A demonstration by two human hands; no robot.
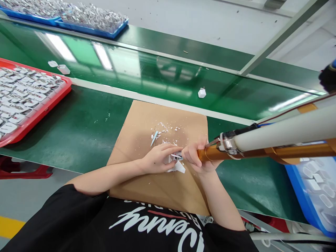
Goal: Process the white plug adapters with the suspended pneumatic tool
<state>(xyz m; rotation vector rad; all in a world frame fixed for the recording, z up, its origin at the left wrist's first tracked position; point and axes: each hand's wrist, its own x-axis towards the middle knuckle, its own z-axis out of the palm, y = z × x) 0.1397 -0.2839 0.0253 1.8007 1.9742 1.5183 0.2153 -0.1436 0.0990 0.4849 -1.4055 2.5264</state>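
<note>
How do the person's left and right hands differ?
The left hand pinches a small white part; the right hand grips an orange tool. The left hand is more outstretched, the right hand more curled. Both are bare, above the cardboard.

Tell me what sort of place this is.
Probably a factory workshop: a red tray packed with similar small parts, a blue tray of white pieces, and white shavings on a cardboard sheet.

At the left edge, a red tray [49, 109] of white-and-metal parts [26, 91] sits on the green worktop [86, 126]; blue trays [86, 31] piled with metallic bits [91, 18] occupy the upper-left shelf [149, 40]. Another blue tray [304, 199], with white pieces [313, 184], shows at lower right, a yellow floor stripe [10, 226] at lower left.
</note>
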